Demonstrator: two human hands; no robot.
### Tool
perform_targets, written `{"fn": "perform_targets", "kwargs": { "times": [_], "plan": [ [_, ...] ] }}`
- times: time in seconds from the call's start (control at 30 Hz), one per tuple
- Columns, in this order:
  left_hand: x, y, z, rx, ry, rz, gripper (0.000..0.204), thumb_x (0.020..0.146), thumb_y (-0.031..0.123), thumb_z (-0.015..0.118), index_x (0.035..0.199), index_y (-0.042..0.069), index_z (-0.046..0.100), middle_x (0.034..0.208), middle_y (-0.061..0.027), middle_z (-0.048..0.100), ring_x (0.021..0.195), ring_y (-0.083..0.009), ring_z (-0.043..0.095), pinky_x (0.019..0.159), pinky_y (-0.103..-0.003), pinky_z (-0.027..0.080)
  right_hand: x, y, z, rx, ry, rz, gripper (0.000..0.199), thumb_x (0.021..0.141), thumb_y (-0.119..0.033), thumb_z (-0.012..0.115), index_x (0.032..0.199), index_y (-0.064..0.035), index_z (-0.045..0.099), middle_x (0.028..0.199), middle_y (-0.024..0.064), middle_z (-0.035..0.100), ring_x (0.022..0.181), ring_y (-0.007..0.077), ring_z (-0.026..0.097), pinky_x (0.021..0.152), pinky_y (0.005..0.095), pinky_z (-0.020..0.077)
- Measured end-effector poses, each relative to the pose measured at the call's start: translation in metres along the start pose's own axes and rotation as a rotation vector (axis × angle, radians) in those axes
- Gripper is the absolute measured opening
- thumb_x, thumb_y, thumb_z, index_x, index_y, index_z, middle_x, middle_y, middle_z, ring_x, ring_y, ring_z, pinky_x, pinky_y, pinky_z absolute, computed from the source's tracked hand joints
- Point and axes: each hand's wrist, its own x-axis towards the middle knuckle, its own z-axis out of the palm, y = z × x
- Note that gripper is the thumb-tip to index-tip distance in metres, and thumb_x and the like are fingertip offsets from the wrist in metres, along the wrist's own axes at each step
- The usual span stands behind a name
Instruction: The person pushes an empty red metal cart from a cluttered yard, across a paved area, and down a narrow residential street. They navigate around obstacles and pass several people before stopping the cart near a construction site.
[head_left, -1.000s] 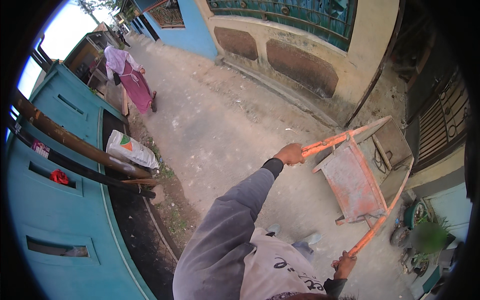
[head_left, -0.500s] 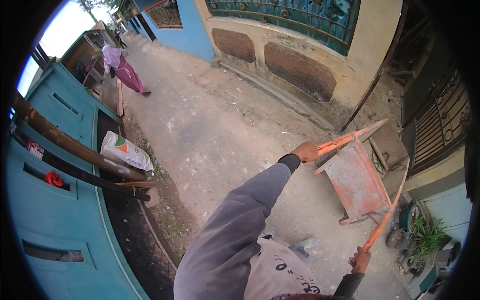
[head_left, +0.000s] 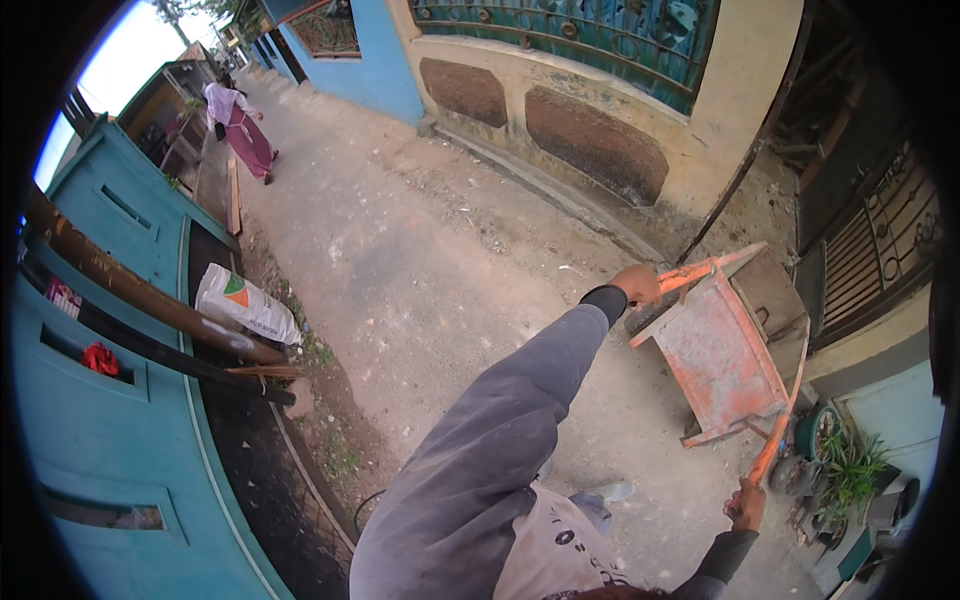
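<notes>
At the right of the lane is a worn orange wheelbarrow (head_left: 715, 345), its scuffed, dusty metal panel facing me. My left hand (head_left: 637, 285) is closed around one orange handle, the arm stretched across in a grey sleeve. The other handle, nearer the lower right, is in the closed grip of my right hand (head_left: 745, 505). Part of the tray (head_left: 775, 290) shows beyond the panel, toward the gate. Its wheel cannot be made out.
Potted plants (head_left: 850, 470) stand close by the right handle. A cream wall (head_left: 600, 70) runs along the far side, beside a barred gate (head_left: 880, 240). On the left are a teal wall (head_left: 130, 400), a pole and a white sack (head_left: 250, 305). Someone (head_left: 240, 130) walks up the lane.
My left hand has shifted right, and my right hand has moved up and right, both still on the handles. The wheelbarrow has turned slightly. The person in the lane is farther off.
</notes>
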Motion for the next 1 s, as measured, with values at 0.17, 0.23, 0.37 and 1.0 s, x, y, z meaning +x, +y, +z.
{"fn": "perform_targets", "kwargs": {
  "times": [0.17,0.23,0.37,1.0],
  "plan": [
    [0.008,0.011,-0.005,0.055,-0.023,0.089,0.025,0.08,0.018,0.082,0.08,-0.007,0.075,0.066,-0.0181,0.069,0.053,-0.0239,0.065,0.052,-0.04,0.049,0.004,-0.008,-0.006,0.013,0.001,0.003,0.021,0.094,-0.022,0.063,0.095,-0.0029,0.054,0.066,0.0064,0.054,0.042,0.0192,0.056,0.035,0.0341,0.0487],
    [0.009,0.011,-0.007,0.017,-0.024,0.061,0.025,0.079,0.017,0.082,0.08,-0.007,0.075,0.067,-0.0181,0.069,0.053,-0.0238,0.065,0.052,-0.04,0.05,0.005,-0.012,-0.005,0.012,-0.005,0.002,0.021,0.094,-0.023,0.063,0.093,-0.0028,0.055,0.065,0.0059,0.054,0.042,0.0191,0.056,0.035,0.0341,0.0488],
    [0.004,0.014,-0.006,-0.008,0.013,0.022,0.027,0.08,0.018,0.082,0.082,-0.007,0.075,0.069,-0.0185,0.07,0.054,-0.0237,0.066,0.054,-0.04,0.052,0.003,-0.013,-0.007,0.031,-0.009,-0.008,0.021,0.094,-0.022,0.062,0.091,-0.0035,0.054,0.063,0.0053,0.053,0.042,0.0188,0.056,0.035,0.0344,0.0485],
    [-0.083,-0.087,0.06,0.282,0.12,-0.006,0.03,0.079,0.026,0.081,0.082,-0.003,0.074,0.071,-0.0165,0.073,0.069,-0.0288,0.074,0.071,-0.039,0.059,-0.029,0.105,0.035,0.102,0.019,-0.077,0.019,0.09,-0.015,0.065,0.094,-0.0058,0.048,0.059,0.0035,0.046,0.037,0.0181,0.049,0.031,0.0352,0.0416]
  ]
}}
